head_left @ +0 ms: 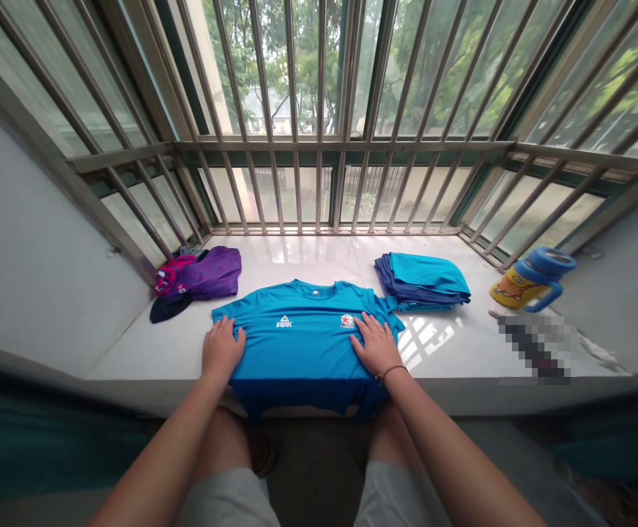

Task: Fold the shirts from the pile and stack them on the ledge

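Blue T-shirt [291, 344] lies face-up on the white sill [148, 351], bottom hanging over the edge, so smoothing probably wants light, even pressure: left hand [222, 350] rests on its left-side sleeve [228, 308], right hand [378, 347] beside the badge [347, 320], fabric under open fingers, neither visibly pinching.

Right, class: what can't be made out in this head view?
Head view:
Underside of the blue T-shirt: hidden by its front.
Palms of the left hand and right hand: turned down, hidden by their backs.
Dark item near the mug: pixelated.
Upper arms: cut off by bottom edge.
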`<state>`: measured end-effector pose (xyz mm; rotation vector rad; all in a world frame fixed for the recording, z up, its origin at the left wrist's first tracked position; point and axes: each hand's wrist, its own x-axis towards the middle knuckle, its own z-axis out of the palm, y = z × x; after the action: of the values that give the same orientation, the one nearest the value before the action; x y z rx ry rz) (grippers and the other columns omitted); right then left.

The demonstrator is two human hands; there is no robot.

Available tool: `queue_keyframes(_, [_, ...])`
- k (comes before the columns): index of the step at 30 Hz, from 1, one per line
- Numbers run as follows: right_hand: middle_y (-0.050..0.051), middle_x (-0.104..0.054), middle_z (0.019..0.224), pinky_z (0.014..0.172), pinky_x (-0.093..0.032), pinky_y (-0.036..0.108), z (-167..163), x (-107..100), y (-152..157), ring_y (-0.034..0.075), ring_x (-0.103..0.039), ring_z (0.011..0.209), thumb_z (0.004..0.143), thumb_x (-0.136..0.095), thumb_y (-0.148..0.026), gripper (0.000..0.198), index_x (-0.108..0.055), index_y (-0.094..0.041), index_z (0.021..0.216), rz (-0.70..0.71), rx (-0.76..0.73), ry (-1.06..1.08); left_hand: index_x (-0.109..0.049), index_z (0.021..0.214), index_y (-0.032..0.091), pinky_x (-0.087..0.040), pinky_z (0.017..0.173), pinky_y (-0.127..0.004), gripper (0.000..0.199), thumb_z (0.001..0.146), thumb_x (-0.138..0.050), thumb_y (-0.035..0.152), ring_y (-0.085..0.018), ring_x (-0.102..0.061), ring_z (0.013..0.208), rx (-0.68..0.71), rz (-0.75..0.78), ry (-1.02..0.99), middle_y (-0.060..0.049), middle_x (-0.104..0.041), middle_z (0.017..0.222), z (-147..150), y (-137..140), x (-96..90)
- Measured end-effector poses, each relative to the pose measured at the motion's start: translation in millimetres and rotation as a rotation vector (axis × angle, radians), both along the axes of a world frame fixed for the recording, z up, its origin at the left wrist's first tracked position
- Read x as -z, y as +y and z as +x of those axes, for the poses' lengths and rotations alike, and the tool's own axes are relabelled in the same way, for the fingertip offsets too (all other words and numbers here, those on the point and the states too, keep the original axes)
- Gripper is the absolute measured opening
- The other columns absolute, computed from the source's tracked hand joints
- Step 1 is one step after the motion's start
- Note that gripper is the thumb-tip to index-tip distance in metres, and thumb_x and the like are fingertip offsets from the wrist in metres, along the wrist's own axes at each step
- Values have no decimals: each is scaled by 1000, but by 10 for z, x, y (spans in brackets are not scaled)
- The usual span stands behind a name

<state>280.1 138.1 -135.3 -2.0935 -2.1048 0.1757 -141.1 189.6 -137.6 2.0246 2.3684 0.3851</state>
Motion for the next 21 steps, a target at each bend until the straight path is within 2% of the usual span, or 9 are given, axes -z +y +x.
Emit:
queue_keyframes(2, [10, -39, 180, 135, -22, 60, 5, 24, -8, 32, -35, 166, 111, -45, -50, 63, -49, -26, 169, 4, -9, -11, -64, 152, 6, -40, 129, -52, 64, 107, -36, 41, -38, -49, 157, 17, -31, 34, -25, -56, 166, -10, 7, -60])
queue_keyframes(4, [12, -44, 177, 133, -25, 62, 24, 33, -3, 33, -39, 163, 112, -45, -49, 60, -53, -26, 166, 20, -25, -14, -70, 143, 7, -45, 122, -56, 62, 108, -34, 43, -41, -61, 145, 25, -107, 79, -27, -67, 152, -33, 46, -169])
queue_keyframes(6, [12, -49, 173, 129, -31, 59, 57, -9, 40, 33, -46, 157, 113, -42, -48, 52, -66, -26, 153, 75, -53, -7, -77, 125, 9, -50, 111, -59, 59, 109, -32, 44, -43, -73, 122, 8, -191, 114, -27, -79, 125, -49, 137, -307])
queue_keyframes(8, [13, -57, 166, 123, -39, 52, 102, -117, 145, 32, -54, 148, 115, -38, -44, 47, -76, -24, 135, 151, -67, -8, -78, 113, 11, -54, 101, -57, 57, 110, -30, 43, -42, -77, 107, -9, -224, 123, -26, -81, 109, -27, 285, -435])
queue_keyframes(10, [14, -65, 155, 112, -46, 44, 145, -277, 323, 30, -61, 135, 115, -36, -36, 45, -78, -23, 126, 178, -44, -38, -77, 114, 14, -56, 95, -51, 56, 112, -28, 41, -40, -76, 109, 4, -194, 111, -24, -80, 113, 57, 486, -520])
queue_keyframes(13, [16, -71, 140, 99, -49, 37, 182, -503, 692, 28, -64, 124, 114, -37, -30, 42, -74, -21, 130, 116, 4, -120, -72, 127, 17, -55, 98, -44, 49, 114, -31, 40, -35, -71, 121, 60, -143, 86, -21, -75, 131, 278, 843, -543])
queue_keyframes(15, [17, -70, 140, 99, -48, 37, 186, -578, 948, 29, -63, 126, 113, -39, -29, 40, -72, -20, 135, 84, 11, -156, -69, 133, 16, -53, 102, -43, 46, 114, -35, 39, -35, -67, 128, 90, -122, 78, -21, -71, 139, 441, 1072, -505])
queue_keyframes(18, [20, -67, 144, 102, -48, 39, 185, -550, 1262, 32, -61, 131, 111, -44, -28, 42, -65, -16, 145, 51, 29, -183, -70, 132, 14, -52, 103, -45, 43, 112, -44, 43, -37, -63, 132, 123, -115, 77, -23, -69, 140, 624, 1324, -411])
queue_keyframes(21, [24, -68, 139, 100, -48, 42, 192, -427, 1463, 34, -62, 128, 109, -46, -26, 40, -65, -12, 141, -9, 77, -206, -72, 126, 18, -52, 101, -45, 36, 110, -52, 44, -37, -65, 129, 165, -131, 77, -20, -73, 133, 691, 1447, -306])
